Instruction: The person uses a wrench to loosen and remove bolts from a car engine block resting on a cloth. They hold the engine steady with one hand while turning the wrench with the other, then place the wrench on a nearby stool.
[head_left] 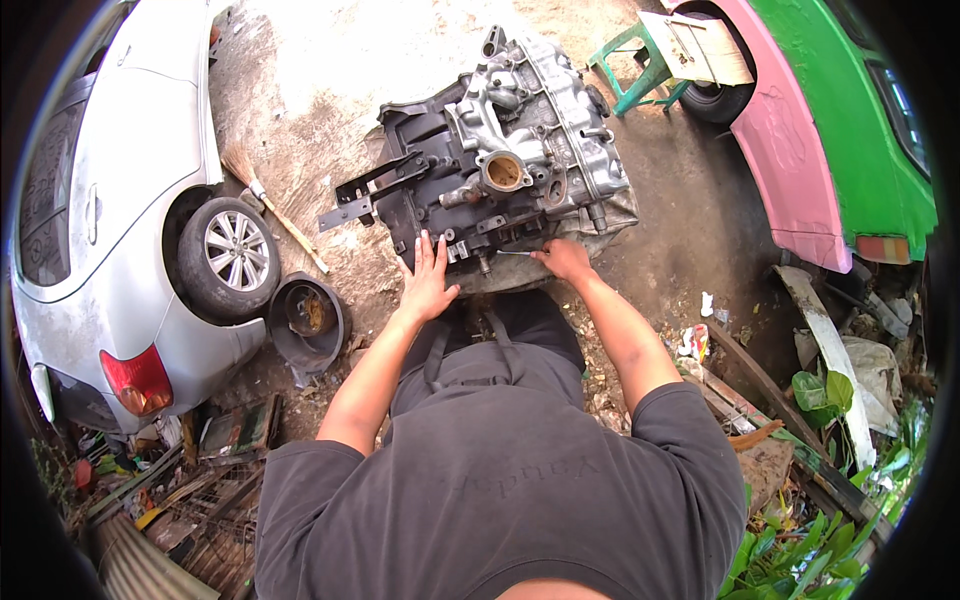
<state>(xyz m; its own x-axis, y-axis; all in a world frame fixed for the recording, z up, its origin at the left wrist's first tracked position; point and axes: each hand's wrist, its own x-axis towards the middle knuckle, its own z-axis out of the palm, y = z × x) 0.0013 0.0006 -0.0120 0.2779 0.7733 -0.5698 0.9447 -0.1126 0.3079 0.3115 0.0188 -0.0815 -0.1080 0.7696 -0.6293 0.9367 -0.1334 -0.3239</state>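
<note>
A metal engine [535,120] lies ahead of me on a dirty grey sheet [610,225], with a round brownish opening [505,172] on top and a black bracket [365,187] sticking out leftward. My left hand [428,280] rests on the engine's dark lower-left edge, fingers stretched out. My right hand [563,260] is closed round a slim metal tool [515,253] at the engine's near edge, its tip pointing left toward the fittings there. My fingers partly hide the tool's handle.
A silver car [125,200], broom [295,230] and black bucket [310,355] are left. A green stool with cardboard [710,45] and a pink-green vehicle [840,130] stand right. Planks [830,350], plants [820,400] and scrap [170,530] lie along the near sides.
</note>
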